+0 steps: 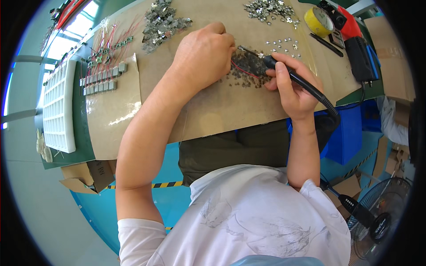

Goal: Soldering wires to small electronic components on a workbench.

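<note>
My right hand (297,91) is closed round the black handle of a soldering iron (311,85), whose cord trails back past the wrist. The iron's metal tip points left, right beside the fingertips of my left hand (204,55). Those left fingers are pinched together, and whatever they hold is hidden behind them. A thin red wire (244,71) curves from near the left fingertips toward the right hand. Beneath both hands spreads a heap of tiny dark parts (255,67) on the brown board covering the table (208,108).
Small shiny metal pieces (160,26) are heaped at the far left, more metal pieces (270,9) at the far right. Wired components (100,82) lie left, beside a white compartment tray (60,106). Yellow tape (318,22) and a black device (360,60) stand right.
</note>
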The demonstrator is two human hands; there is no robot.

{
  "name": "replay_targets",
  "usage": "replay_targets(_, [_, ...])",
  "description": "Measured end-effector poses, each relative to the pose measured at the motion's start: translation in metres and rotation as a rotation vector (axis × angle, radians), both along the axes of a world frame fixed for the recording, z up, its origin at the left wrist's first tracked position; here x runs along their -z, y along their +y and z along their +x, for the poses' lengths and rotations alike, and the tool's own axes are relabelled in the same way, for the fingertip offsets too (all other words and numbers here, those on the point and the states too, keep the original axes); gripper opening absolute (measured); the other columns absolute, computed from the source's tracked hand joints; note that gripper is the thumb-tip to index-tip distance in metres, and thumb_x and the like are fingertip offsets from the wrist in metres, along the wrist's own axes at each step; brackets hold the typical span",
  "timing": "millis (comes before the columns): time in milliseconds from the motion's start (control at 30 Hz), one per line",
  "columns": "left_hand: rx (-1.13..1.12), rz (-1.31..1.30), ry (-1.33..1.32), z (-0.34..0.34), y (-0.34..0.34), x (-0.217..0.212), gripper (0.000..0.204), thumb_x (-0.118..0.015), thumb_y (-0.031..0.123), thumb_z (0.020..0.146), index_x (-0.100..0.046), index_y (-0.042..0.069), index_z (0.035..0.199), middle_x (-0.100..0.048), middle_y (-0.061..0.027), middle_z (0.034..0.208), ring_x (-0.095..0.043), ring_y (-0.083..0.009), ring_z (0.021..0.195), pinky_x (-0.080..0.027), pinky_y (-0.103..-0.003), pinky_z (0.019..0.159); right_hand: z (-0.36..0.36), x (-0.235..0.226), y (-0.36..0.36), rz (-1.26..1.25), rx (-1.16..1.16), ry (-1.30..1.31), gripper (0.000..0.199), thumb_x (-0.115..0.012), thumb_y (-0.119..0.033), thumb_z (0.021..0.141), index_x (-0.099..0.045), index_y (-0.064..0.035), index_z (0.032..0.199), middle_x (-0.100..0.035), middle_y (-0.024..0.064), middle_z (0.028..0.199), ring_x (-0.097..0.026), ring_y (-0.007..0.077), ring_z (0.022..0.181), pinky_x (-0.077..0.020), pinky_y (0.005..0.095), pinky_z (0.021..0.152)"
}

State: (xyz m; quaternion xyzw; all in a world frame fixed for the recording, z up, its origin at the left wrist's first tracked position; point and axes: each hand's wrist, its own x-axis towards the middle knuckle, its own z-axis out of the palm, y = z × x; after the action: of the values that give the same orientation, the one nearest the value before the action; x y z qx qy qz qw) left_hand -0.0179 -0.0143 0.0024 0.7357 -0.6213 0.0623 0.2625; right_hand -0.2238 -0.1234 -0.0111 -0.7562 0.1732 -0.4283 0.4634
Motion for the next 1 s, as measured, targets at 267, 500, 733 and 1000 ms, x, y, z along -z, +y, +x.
replay_targets(267, [-0.002, 0.025, 0.013, 0.0, 0.001, 0.001, 0.01, -0.071, 0.014, 0.091, -0.078, 0.006, 0.09, -0.069, -0.0103, 0.094, -0.07, -0.0348, 0.085, -0.057, -0.046, 0.078, 0.0, 0.002, 0.001, -0.013, -0.007, 0.023, 0.017, -0.073, -0.007, 0.098, -0.077, 0.0033, 0.111, -0.076, 0.0081, 0.081, -0.072, 0.0092, 0.063, -0.055, 0.0206, 0.055])
replay_targets(500, [-0.005, 0.016, 0.009, 0.0, 0.002, 0.0, 0.011, -0.071, 0.014, 0.091, -0.078, 0.006, 0.09, -0.069, -0.0106, 0.095, -0.069, -0.0352, 0.085, -0.058, -0.046, 0.078, 0.0, 0.001, -0.001, -0.02, -0.009, 0.036, 0.017, -0.073, -0.006, 0.097, -0.077, 0.0035, 0.111, -0.076, 0.0081, 0.08, -0.072, 0.0095, 0.063, -0.0547, 0.0205, 0.055])
replay_targets(733, [-0.009, 0.044, 0.013, -0.002, -0.001, -0.003, 0.012, -0.07, 0.015, 0.093, -0.078, 0.006, 0.091, -0.07, -0.0108, 0.097, -0.07, -0.0355, 0.087, -0.058, -0.046, 0.079, -0.006, 0.0, -0.001, -0.011, 0.052, -0.035, 0.019, -0.07, -0.004, 0.098, -0.075, 0.0037, 0.115, -0.077, 0.0096, 0.084, -0.073, 0.0103, 0.064, -0.0561, 0.0211, 0.056])
replay_targets(1000, [-0.017, 0.069, 0.055, -0.001, 0.005, 0.0, 0.013, -0.07, 0.016, 0.093, -0.078, 0.006, 0.092, -0.069, -0.0114, 0.099, -0.07, -0.0356, 0.087, -0.058, -0.045, 0.079, -0.025, -0.02, -0.067, -0.689, 0.456, 0.165, 0.026, -0.076, -0.008, 0.098, -0.075, -0.0053, 0.123, -0.071, 0.0098, 0.09, -0.07, 0.0181, 0.074, -0.0532, 0.0302, 0.063])
